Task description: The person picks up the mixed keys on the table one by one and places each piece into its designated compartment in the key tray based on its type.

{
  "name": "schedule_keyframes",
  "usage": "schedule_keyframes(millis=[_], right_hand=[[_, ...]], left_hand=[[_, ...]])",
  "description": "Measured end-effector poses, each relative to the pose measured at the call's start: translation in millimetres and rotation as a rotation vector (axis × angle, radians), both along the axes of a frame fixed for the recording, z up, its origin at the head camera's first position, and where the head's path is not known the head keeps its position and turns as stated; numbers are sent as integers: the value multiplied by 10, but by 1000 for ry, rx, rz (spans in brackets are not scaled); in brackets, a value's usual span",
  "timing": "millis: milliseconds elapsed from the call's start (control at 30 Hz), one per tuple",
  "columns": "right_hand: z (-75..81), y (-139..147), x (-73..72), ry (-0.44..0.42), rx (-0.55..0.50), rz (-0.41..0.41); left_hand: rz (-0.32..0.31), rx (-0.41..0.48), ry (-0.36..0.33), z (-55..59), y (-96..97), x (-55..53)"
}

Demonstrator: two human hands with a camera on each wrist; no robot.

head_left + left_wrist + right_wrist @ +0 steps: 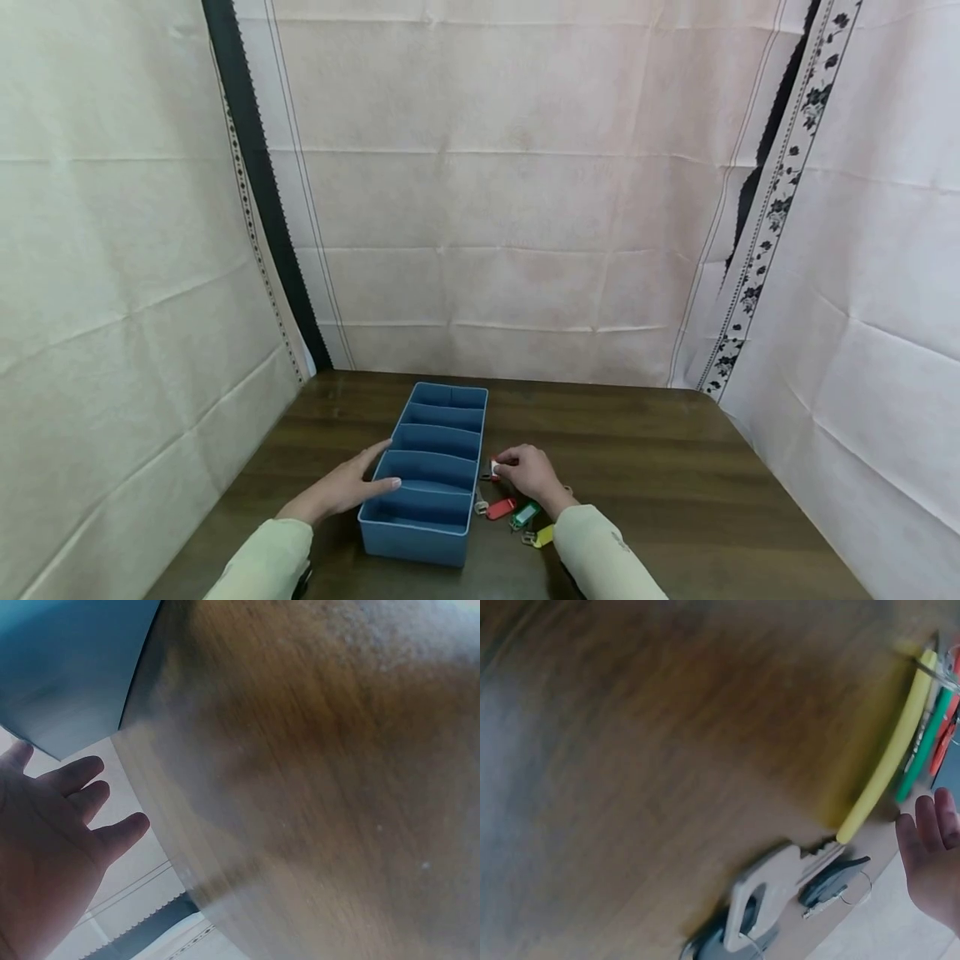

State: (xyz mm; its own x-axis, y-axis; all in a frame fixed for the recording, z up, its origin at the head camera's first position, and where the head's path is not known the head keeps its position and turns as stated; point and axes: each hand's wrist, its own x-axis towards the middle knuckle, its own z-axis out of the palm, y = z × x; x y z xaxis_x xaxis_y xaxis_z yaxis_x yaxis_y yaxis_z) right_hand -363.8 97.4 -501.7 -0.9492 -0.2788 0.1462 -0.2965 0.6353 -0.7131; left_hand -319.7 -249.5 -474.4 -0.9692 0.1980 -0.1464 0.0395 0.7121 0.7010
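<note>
A long blue divided box point(414, 543) stands on the table. My left hand point(347, 485) is at its left side, fingers spread, the thumb over the rim; the left wrist view shows the fingers extended by the box wall. To the right of the box, my right hand point(534, 477) pinches a red-and-white key tag point(494, 469) between thumb and fingertips. Nearer me lie a red key tag point(501, 508), a green key tag point(525, 514) and a yellow key tag point(543, 536). A metal key point(780, 877) and a dark key tag point(832, 881) show in the right wrist view.
The brown wooden table point(637, 467) carries the box and tags. Pale cloth hangs behind it point(510, 208) and at both sides. The box has several compartments in a row, running away from me.
</note>
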Motion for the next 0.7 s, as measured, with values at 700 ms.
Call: schedule_keyframes(millis=[700], right_hand=[[-90, -109, -29, 45, 155, -71]], left_hand=[[-11, -14, 22, 14, 13, 3]])
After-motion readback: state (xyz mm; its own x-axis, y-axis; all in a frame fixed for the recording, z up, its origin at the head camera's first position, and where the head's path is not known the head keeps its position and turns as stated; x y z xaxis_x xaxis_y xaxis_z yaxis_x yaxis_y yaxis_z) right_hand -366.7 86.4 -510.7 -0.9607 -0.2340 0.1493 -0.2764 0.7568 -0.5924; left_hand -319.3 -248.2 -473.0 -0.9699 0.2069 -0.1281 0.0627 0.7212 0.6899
